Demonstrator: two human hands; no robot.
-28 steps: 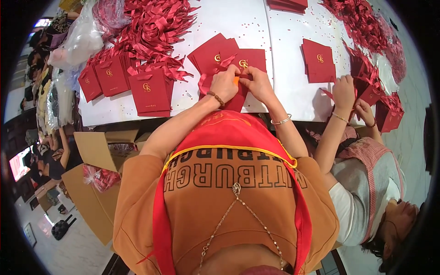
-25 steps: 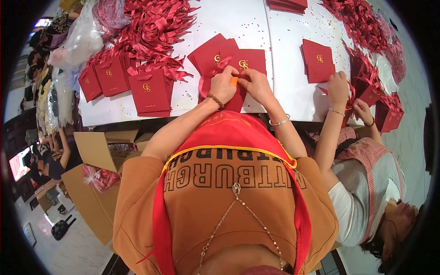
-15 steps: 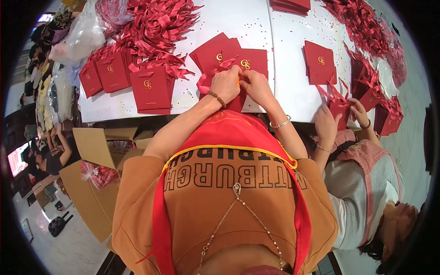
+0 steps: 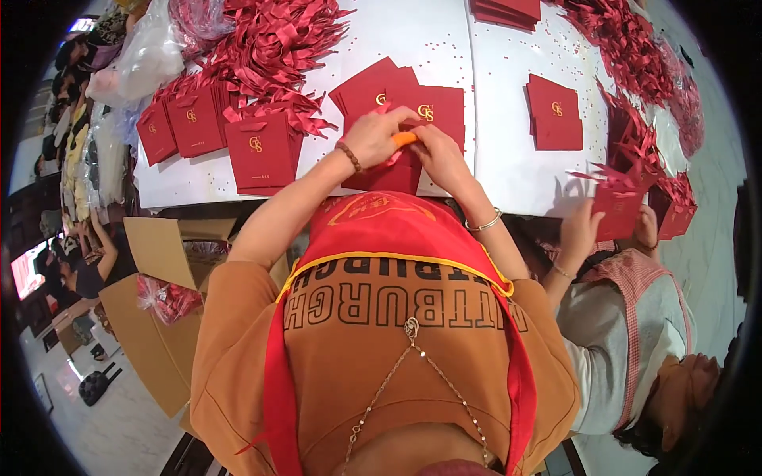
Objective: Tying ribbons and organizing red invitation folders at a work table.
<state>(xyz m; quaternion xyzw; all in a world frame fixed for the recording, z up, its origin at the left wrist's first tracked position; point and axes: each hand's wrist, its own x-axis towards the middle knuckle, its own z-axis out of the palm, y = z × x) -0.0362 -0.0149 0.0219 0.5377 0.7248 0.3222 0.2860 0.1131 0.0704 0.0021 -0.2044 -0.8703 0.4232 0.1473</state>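
At the table's near edge, my hands work close together over a small red paper gift bag (image 4: 389, 179). My left hand (image 4: 375, 136), with a brown bead bracelet at the wrist, bends its fingers around a red ribbon (image 4: 388, 159). A small orange piece (image 4: 405, 139) shows between the two hands; I cannot tell whether it is worn on a finger or held. My right hand (image 4: 441, 155), with a silver bangle, has curled fingers beside it, their tips partly hidden. Behind them, red bags with gold print (image 4: 441, 101) lie flat in an overlapping stack.
Ribboned red bags (image 4: 260, 155) stand at left before a heap of red ribbons (image 4: 278, 40). More flat bags (image 4: 556, 111) lie to the right. Beside me, a co-worker's hands (image 4: 579, 234) hold a bag. An open cardboard box (image 4: 163, 254) stands lower left; red dots dot the white table (image 4: 500, 170).
My left hand has shifted left, uncovering more of the orange piece. The ribbon loop beside my left wrist no longer shows. The co-worker's bag has moved right and toward the table's edge.
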